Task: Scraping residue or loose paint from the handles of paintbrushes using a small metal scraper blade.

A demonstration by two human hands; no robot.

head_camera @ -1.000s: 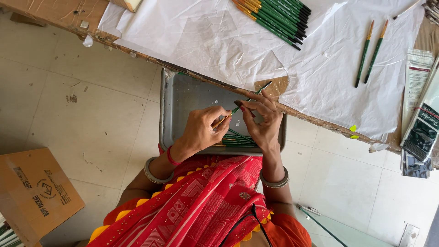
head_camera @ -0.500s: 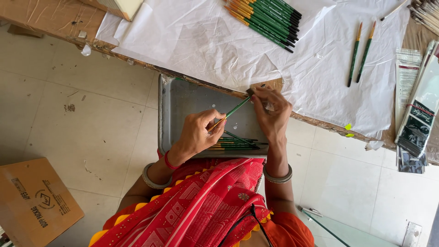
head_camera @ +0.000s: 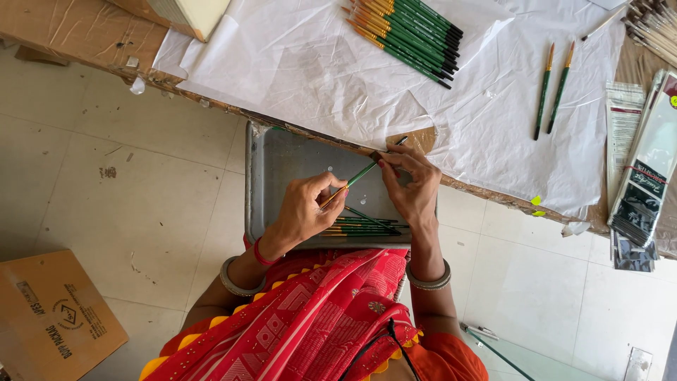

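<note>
A thin green paintbrush (head_camera: 361, 173) is held between both hands over a grey metal tray (head_camera: 282, 162) that rests on my lap. My left hand (head_camera: 307, 208) grips its lower, orange end. My right hand (head_camera: 412, 185) pinches the upper part near the tip, at the table's edge. Several more green brushes (head_camera: 363, 226) lie in the tray's near side, just below the hands. A red patterned cloth (head_camera: 310, 317) covers my lap under the tray.
White paper (head_camera: 317, 63) covers the table. On it lie a row of several green brushes (head_camera: 405, 35), two separate brushes (head_camera: 553, 88), and packaged brushes (head_camera: 645, 162) at the right. A cardboard box (head_camera: 49, 317) stands on the tiled floor, lower left.
The view has shifted slightly. Both hands have turned and raised the held brush, so its tip now points up toward the table edge. The brushes in the tray stay put.
</note>
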